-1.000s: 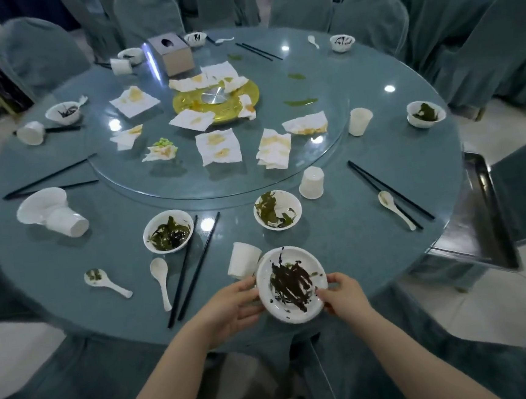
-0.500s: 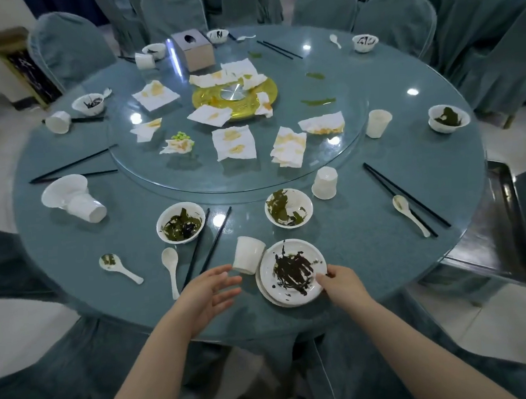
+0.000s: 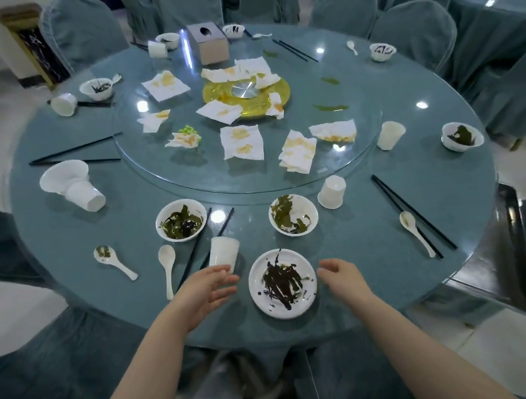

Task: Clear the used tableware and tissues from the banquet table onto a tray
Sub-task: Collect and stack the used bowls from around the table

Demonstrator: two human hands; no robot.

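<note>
1. A white plate (image 3: 282, 283) smeared with dark sauce is seen at the near edge of the round table (image 3: 371, 253); no hand touches it.
2. The left hand (image 3: 207, 288) is held open, fingers apart, just left of the plate and below a white cup (image 3: 223, 253); nothing is gripped.
3. The right hand (image 3: 341, 276) is held open just right of the plate; it is empty.
4. A dark tray (image 3: 511, 257) is placed at the right edge of the table; stained tissues (image 3: 242, 142) are spread on the glass turntable (image 3: 363, 158).

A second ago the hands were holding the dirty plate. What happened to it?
Both hands let go. The plate now sits flat on the table, with the left hand and right hand open beside it, not touching. The bowls, cups, chopsticks and tissues stayed put.
</note>
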